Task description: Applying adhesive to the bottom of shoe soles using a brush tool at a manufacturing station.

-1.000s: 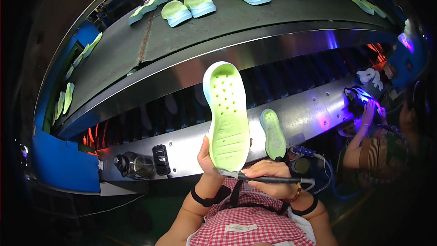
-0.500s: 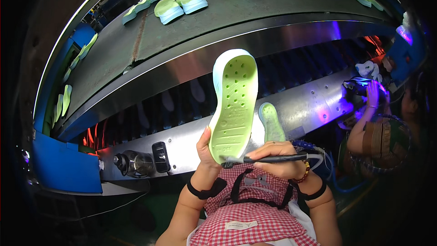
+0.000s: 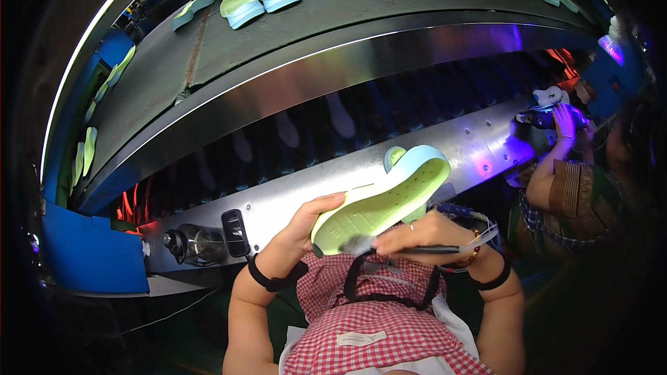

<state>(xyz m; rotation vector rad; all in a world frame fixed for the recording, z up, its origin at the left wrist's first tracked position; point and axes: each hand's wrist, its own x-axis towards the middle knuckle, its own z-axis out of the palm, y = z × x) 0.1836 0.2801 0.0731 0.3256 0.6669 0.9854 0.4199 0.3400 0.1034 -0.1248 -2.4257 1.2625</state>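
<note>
A lime-green shoe sole [image 3: 389, 201] with a pale blue rim is held up in front of me, its hollow inner side with small holes facing me. My left hand [image 3: 306, 221] is closed on its heel end, thumb along the edge. My right hand [image 3: 422, 236] grips a brush [image 3: 439, 250] with a dark handle, a clear tube curving from its back end. The blurred pale bristles lie at the sole's inside near the heel. Behind the held sole, a second green sole [image 3: 394, 156] is mostly hidden; only parts show.
A metal ledge [image 3: 272, 201] runs across, with a dark clear-walled jar [image 3: 199, 244] and a black tray [image 3: 235, 232] at left. Beyond it, a dark conveyor belt [image 3: 306, 28] carries several soles. At right, a co-worker's hand [image 3: 564, 121] is under violet light.
The held sole has tipped over, its toe swinging right and downward. Both hands still hold sole and brush, and the bristles remain near the heel. The whole view has shifted slightly.
</note>
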